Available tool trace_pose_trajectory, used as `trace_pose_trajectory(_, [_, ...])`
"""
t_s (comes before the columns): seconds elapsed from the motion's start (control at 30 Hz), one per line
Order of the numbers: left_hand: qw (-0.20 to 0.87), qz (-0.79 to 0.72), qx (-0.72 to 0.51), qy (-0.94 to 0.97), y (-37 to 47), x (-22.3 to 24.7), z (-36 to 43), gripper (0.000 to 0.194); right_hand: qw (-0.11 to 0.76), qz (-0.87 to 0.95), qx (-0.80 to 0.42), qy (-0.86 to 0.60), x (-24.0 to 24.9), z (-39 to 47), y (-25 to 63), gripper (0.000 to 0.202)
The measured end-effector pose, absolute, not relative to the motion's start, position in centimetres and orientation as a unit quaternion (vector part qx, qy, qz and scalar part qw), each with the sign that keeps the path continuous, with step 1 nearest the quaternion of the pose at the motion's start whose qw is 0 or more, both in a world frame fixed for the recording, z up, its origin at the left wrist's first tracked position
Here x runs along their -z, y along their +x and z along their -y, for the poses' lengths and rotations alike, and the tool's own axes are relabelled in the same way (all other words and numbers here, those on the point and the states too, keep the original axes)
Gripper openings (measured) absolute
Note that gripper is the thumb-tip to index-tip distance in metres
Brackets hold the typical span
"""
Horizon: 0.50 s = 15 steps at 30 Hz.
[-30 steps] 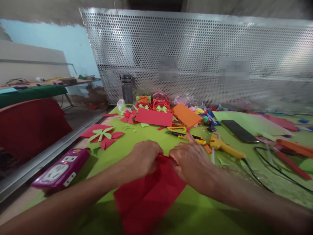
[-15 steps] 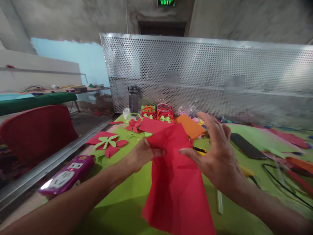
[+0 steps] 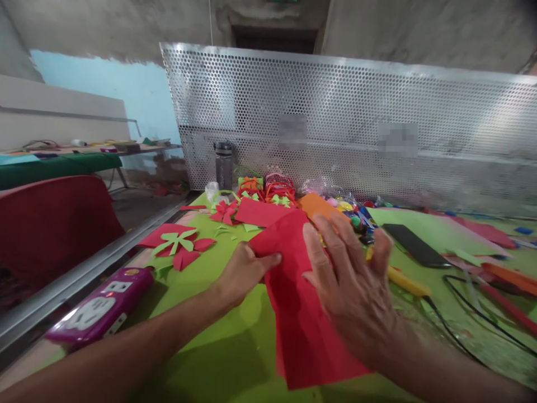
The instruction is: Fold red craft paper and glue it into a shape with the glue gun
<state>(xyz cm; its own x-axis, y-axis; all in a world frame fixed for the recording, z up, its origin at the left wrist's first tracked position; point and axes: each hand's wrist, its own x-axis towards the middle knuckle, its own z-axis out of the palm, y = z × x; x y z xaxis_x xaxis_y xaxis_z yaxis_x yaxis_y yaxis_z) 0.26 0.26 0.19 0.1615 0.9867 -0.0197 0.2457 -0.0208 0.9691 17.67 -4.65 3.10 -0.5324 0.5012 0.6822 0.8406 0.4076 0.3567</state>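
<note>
A long red craft sheet (image 3: 304, 319), felt or paper by its look, lies in front of me with its far end raised off the table. My left hand (image 3: 245, 270) pinches its left edge, thumb on top and fingers underneath. Over the sheet's right side is my right hand (image 3: 354, 280), fingers stretched out and apart, hiding part of the sheet. Whether its palm touches the surface I cannot tell. Just beyond lie another red piece (image 3: 268, 214) and an orange sheet (image 3: 321, 206). To the left, a light green flower cutout (image 3: 175, 242) rests on red pieces.
A purple power strip (image 3: 103, 308) stands at the table's left edge. On the right are a black phone (image 3: 415, 245), a yellow-handled tool (image 3: 406, 281) with a cord, and scraps. Small decorated baskets (image 3: 279, 187) and a bottle (image 3: 224, 165) stand before a perforated metal panel (image 3: 344, 106).
My right hand has turned palm down and moved over the sheet's right side. The sheet's near end has shifted and lies flatter. My left hand keeps its pinch; the view has tilted slightly down.
</note>
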Motion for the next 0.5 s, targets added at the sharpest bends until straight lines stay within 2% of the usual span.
trace_pose_trajectory(0.07, [0.495, -0.5, -0.431, 0.566, 0.4, -0.1, -0.1, 0.022, 0.23, 0.808, 0.379, -0.387, -3.1, 5.3, 17.7, 0.042])
trace_pose_trajectory(0.2, [0.564, -0.457, -0.462, 0.509, 0.8, -0.1, 0.4, 0.022, 0.158, 0.863, 0.357, -0.322, -1.6, 5.7, 17.5, 0.033])
trace_pose_trajectory(0.3, [0.543, -0.476, -0.458, 0.519, 1.0, -0.3, 0.7, 0.025, 0.124, 0.879, 0.337, -0.314, 0.1, 5.5, 17.2, 0.024])
trace_pose_trajectory(0.4, [0.53, -0.498, -0.42, 0.543, 1.0, -0.4, 0.8, 0.026, 0.123, 0.895, 0.282, -0.324, 0.9, 5.3, 17.2, 0.021])
trace_pose_trajectory(0.5, [0.516, -0.519, -0.31, 0.606, 0.6, -0.5, 0.5, 0.023, 0.11, 0.925, 0.172, -0.322, 0.9, 4.9, 17.7, 0.019])
